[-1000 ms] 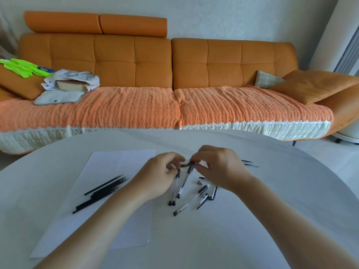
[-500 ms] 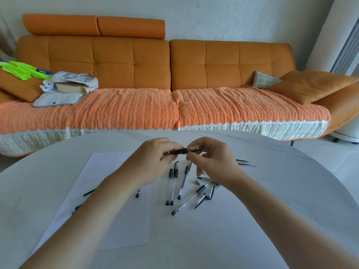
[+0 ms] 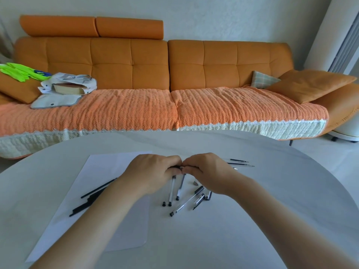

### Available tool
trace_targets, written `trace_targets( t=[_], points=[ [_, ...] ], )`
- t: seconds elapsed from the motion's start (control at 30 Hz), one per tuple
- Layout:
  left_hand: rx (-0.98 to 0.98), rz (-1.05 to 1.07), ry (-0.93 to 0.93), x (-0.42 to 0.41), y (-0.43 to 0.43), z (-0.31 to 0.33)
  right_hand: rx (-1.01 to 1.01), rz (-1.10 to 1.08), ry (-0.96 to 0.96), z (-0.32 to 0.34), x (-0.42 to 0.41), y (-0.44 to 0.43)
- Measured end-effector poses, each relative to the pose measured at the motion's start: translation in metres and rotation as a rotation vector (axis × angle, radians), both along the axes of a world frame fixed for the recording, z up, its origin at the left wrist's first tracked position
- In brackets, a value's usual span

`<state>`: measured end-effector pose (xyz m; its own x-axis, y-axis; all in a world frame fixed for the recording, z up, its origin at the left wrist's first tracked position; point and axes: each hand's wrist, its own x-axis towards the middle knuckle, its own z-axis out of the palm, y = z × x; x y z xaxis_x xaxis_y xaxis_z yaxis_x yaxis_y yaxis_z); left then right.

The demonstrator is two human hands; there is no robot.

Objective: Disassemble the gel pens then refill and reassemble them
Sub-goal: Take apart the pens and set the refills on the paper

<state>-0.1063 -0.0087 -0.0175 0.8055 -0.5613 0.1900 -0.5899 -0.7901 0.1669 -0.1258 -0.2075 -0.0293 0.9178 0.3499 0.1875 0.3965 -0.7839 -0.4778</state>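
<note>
Because opposite ends probably give twisting purchase, the left hand [image 3: 155, 171] and right hand [image 3: 206, 171] each grip one gel pen [image 3: 175, 167] between them, above the loose pens [image 3: 184, 203] on the worktop [image 3: 252, 220].

The head-worn wide-angle camera looks forward and down over the round white table [image 3: 281, 200], close above the left hand [image 3: 153, 175] and right hand [image 3: 209, 171] at mid-frame, and squarely faces the orange sofa [image 3: 219, 65] against the far wall [image 3: 213, 20].
</note>
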Motion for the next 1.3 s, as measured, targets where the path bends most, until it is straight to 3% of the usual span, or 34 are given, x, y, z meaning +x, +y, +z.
trace_targets(
  t=[0.3, 0.43, 0.77, 1.03, 1.3],
  points=[
    [0.049, 0.002, 0.113, 0.001, 0.008, 0.025, 0.075, 0.020, 0.058, 0.008, 0.001, 0.006],
    [0.040, 0.005, 0.035, 0.003, 0.011, 0.026, -0.011, 0.024, -0.032, 0.011, -0.001, 0.014],
    [-0.174, -0.068, 0.097, 0.011, 0.020, 0.033, -0.189, -0.029, -0.151, 0.016, -0.005, 0.029],
    [-0.250, -0.142, 0.132, 0.008, 0.021, 0.029, -0.194, -0.055, -0.244, 0.014, -0.005, 0.027],
    [-0.196, -0.071, 0.249, 0.002, 0.017, 0.017, -0.125, -0.054, -0.133, 0.008, -0.007, 0.014]
  ],
)
